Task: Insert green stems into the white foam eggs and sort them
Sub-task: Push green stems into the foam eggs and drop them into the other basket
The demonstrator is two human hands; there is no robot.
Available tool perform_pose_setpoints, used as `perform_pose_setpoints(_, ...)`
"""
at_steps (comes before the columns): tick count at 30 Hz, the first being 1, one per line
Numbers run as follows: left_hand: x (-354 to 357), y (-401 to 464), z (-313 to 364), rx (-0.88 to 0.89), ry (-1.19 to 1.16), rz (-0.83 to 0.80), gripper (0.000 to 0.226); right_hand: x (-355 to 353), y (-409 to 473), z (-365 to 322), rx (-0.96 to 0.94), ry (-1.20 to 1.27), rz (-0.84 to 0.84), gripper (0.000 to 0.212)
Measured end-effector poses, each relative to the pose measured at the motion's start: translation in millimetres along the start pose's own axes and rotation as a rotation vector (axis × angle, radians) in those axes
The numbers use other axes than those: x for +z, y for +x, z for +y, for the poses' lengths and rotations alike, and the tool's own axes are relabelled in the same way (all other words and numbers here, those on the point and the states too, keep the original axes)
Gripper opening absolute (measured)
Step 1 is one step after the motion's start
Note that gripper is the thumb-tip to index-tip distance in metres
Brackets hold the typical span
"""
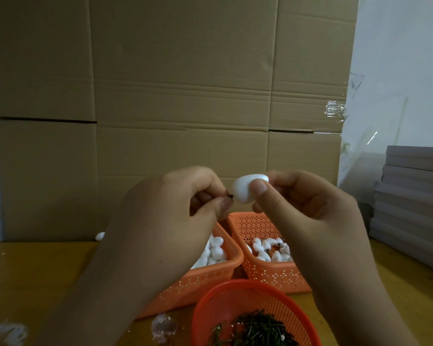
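My right hand (308, 206) pinches a white foam egg (243, 189) between thumb and fingers, held up above the baskets. My left hand (175, 211) pinches a dark green stem (230, 195) whose tip touches the egg's left side; most of the stem is hidden by my fingers. Below, the left orange basket (200, 283) holds several plain white eggs (216, 250). The right orange basket (273, 273) holds eggs with stems (270, 249). A round red basket (225, 298) at the front holds loose green stems (258, 328).
A large cardboard wall (173, 96) stands right behind the baskets. One stray egg (100, 236) lies by it at the left. Grey flat boxes (410, 208) are stacked at the right. Foam crumbs and a scrap (163, 325) lie on the wooden table (35, 275).
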State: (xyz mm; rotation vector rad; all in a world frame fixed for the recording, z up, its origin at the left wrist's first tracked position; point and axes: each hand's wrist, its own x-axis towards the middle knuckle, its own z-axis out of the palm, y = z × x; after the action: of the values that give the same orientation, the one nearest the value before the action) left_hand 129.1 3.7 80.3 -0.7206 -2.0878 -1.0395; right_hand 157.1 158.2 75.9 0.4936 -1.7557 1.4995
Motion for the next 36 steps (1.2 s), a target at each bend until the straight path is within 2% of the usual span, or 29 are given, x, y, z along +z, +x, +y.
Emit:
perform_pose_setpoints(9, -5, 0, 0, -0.019, 0.073, 0.015, 0.009, 0, 0, -1, 0.083, 0.115, -0.058, 0.022)
perform_pose_setpoints(16, -4, -1, 2, -0.011, 0.102, -0.016, 0.006, -2, 1, 0, 0.096, 0.096, -0.053, 0.022)
perform_pose_setpoints(19, -3, -1, 2, -0.019, 0.091, -0.023, 0.015, -3, 1, 1, 0.086, 0.080, -0.050, 0.022)
perform_pose_setpoints(21, -1, 0, 0, -0.038, 0.054, -0.004, 0.008, -3, 1, 4, 0.100, 0.095, -0.054, 0.022)
perform_pose_setpoints(26, 1, 4, -6, -0.094, -0.107, 0.033, 0.013, -3, 2, 8, 0.177, 0.194, -0.120, 0.030)
perform_pose_setpoints(30, 1, 6, -6, -0.169, -0.328, -0.085, 0.016, -4, 1, 6, 0.137, 0.182, -0.092, 0.028)
perform_pose_setpoints(36, 10, 6, -5, -0.209, -0.510, -0.243, 0.014, -4, 1, 7, 0.109, 0.158, -0.043, 0.018)
